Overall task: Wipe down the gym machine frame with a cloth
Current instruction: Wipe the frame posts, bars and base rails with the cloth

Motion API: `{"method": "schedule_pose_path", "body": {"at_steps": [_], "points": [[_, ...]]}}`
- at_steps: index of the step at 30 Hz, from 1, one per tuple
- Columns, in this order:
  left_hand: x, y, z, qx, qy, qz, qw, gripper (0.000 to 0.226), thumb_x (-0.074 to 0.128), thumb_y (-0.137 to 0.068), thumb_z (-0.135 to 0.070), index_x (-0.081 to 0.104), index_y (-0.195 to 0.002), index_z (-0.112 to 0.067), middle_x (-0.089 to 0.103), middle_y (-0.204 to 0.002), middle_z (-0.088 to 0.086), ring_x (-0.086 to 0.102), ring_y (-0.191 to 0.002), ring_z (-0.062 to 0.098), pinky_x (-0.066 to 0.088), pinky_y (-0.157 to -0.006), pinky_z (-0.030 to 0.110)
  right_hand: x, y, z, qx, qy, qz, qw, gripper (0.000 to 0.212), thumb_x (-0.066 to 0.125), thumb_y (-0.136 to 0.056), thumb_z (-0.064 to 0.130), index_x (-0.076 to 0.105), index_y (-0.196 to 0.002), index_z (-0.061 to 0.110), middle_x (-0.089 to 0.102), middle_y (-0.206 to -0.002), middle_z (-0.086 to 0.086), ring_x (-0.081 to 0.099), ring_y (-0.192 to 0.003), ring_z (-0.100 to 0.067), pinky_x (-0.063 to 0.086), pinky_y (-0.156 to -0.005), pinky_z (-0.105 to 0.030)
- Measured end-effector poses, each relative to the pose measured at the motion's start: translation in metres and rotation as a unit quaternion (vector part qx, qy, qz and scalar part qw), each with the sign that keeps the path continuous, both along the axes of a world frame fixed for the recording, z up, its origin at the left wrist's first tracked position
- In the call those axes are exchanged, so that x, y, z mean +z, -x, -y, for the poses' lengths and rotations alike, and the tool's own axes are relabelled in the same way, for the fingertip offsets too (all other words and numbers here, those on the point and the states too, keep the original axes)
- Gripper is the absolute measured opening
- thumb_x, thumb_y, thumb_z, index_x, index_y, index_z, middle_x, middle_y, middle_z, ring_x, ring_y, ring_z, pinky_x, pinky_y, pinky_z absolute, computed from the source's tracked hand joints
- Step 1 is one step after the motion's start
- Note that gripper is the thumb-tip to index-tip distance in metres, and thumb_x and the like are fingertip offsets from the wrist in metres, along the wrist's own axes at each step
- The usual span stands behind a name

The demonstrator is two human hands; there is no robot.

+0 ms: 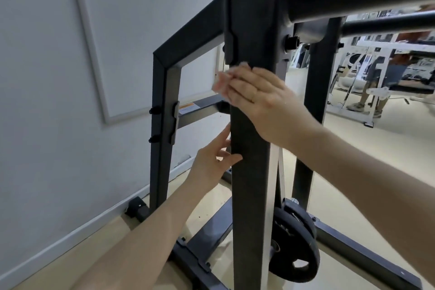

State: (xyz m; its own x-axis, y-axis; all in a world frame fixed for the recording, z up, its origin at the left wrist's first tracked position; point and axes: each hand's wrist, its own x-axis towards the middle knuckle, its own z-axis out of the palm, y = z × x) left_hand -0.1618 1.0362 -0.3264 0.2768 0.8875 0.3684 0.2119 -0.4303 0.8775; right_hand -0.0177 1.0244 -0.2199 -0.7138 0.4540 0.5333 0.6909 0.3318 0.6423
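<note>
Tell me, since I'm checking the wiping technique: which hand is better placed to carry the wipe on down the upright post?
The right hand. It presses the pale cloth against the upright post, just below the bracket. The left hand holds no cloth; it only touches the post's left edge lower down.

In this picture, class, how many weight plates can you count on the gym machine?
1. A black weight plate hangs low on the machine, right of the front upright post, near the floor. The post covers its left edge, so more plates could be hidden behind.
</note>
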Motion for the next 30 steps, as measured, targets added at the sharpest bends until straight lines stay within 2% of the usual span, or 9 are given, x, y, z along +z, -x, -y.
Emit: {"method": "schedule_pose_path", "body": {"at_steps": [5, 10, 12, 14, 16, 20, 24, 27, 30], "points": [[-0.001, 0.000, -0.001, 0.017, -0.015, -0.028, 0.999, 0.044, 0.064, -0.088, -0.016, 0.051, -0.130, -0.020, 0.065, -0.116, -0.003, 0.066, -0.092, 0.014, 0.051, -0.094, 0.037, -0.050, -0.024, 0.019, 0.041, 0.072, 0.036, 0.996, 0.046, 0.037, -0.088, 0.006, 0.060, -0.127, 0.007, 0.057, -0.134, -0.011, 0.035, -0.135, -0.027, 0.005, -0.118, -0.031], [0.000, 0.000, -0.002, 0.015, 0.002, -0.014, 1.000, 0.069, 0.064, -0.088, -0.015, 0.031, -0.143, -0.038, 0.063, -0.124, -0.004, 0.067, -0.091, 0.011, 0.051, -0.093, 0.030, -0.011, -0.016, -0.022, 0.107, -0.031, -0.113, 0.987, 0.047, 0.056, -0.086, -0.002, 0.052, -0.130, 0.012, 0.051, -0.138, -0.009, 0.021, -0.142, -0.022, 0.006, -0.118, -0.034], [0.000, -0.001, 0.001, 0.024, -0.014, -0.040, 0.999, 0.071, 0.063, -0.089, -0.016, 0.027, -0.145, -0.040, 0.063, -0.123, -0.004, 0.068, -0.089, 0.010, 0.051, -0.092, 0.030, -0.040, -0.013, -0.013, 0.117, -0.015, -0.195, 0.974, 0.046, 0.049, -0.089, 0.000, 0.050, -0.133, 0.013, 0.044, -0.143, -0.008, 0.011, -0.146, -0.019, 0.007, -0.120, -0.039], [0.001, -0.005, 0.004, 0.045, -0.034, -0.080, 0.995, 0.071, 0.061, -0.091, -0.019, 0.021, -0.148, -0.034, 0.063, -0.124, -0.002, 0.066, -0.096, 0.016, 0.050, -0.094, 0.034, -0.081, -0.013, 0.006, 0.116, 0.051, -0.250, 0.960, 0.047, 0.040, -0.091, 0.004, 0.049, -0.137, 0.009, 0.043, -0.146, -0.012, 0.018, -0.146, -0.025, 0.014, -0.119, -0.045], [0.004, -0.007, 0.007, 0.061, -0.060, -0.116, 0.990, 0.072, 0.059, -0.092, -0.018, 0.016, -0.147, -0.033, 0.063, -0.125, 0.000, 0.065, -0.100, 0.020, 0.049, -0.095, 0.034, -0.101, -0.011, 0.020, 0.129, 0.088, -0.290, 0.944, 0.042, 0.035, -0.099, 0.012, 0.040, -0.141, 0.005, 0.037, -0.150, -0.012, 0.014, -0.146, -0.025, 0.016, -0.120, -0.042], [0.007, -0.005, 0.010, 0.015, -0.137, -0.158, 0.978, 0.090, 0.066, -0.087, -0.020, -0.004, -0.134, -0.051, 0.061, -0.125, 0.002, 0.064, -0.100, 0.022, 0.050, -0.094, 0.037, -0.058, 0.004, 0.011, 0.142, 0.072, -0.378, 0.912, 0.047, 0.025, -0.104, 0.020, 0.037, -0.137, -0.011, 0.034, -0.145, -0.028, 0.011, -0.141, -0.036, 0.011, -0.120, -0.038], [0.008, -0.010, 0.009, 0.017, -0.163, -0.203, 0.965, 0.090, 0.068, -0.084, -0.030, -0.007, -0.127, -0.056, 0.057, -0.127, 0.006, 0.062, -0.102, 0.023, 0.051, -0.092, 0.035, -0.058, 0.002, 0.002, 0.155, 0.084, -0.454, 0.873, 0.049, 0.030, -0.103, 0.019, 0.024, -0.145, -0.006, 0.016, -0.156, -0.021, 0.012, -0.144, -0.039, 0.018, -0.119, -0.047], [0.003, -0.011, 0.007, 0.026, -0.172, -0.197, 0.965, 0.092, 0.066, -0.085, -0.030, -0.013, -0.123, -0.059, 0.055, -0.128, 0.004, 0.062, -0.102, 0.020, 0.049, -0.091, 0.031, -0.095, 0.000, 0.015, 0.146, 0.123, -0.499, 0.845, 0.054, 0.025, -0.104, 0.034, 0.009, -0.151, 0.010, 0.001, -0.159, 0.002, 0.012, -0.147, -0.033, 0.030, -0.112, -0.054], [0.003, -0.011, 0.009, 0.020, -0.164, -0.181, 0.969, 0.099, 0.068, -0.085, -0.025, -0.018, -0.121, -0.059, 0.055, -0.128, 0.004, 0.060, -0.106, 0.020, 0.048, -0.090, 0.030, -0.091, 0.000, 0.015, 0.127, 0.141, -0.517, 0.834, 0.057, 0.029, -0.103, 0.030, 0.003, -0.151, 0.015, 0.000, -0.160, -0.003, 0.000, -0.149, -0.024, 0.012, -0.121, -0.045]]}}
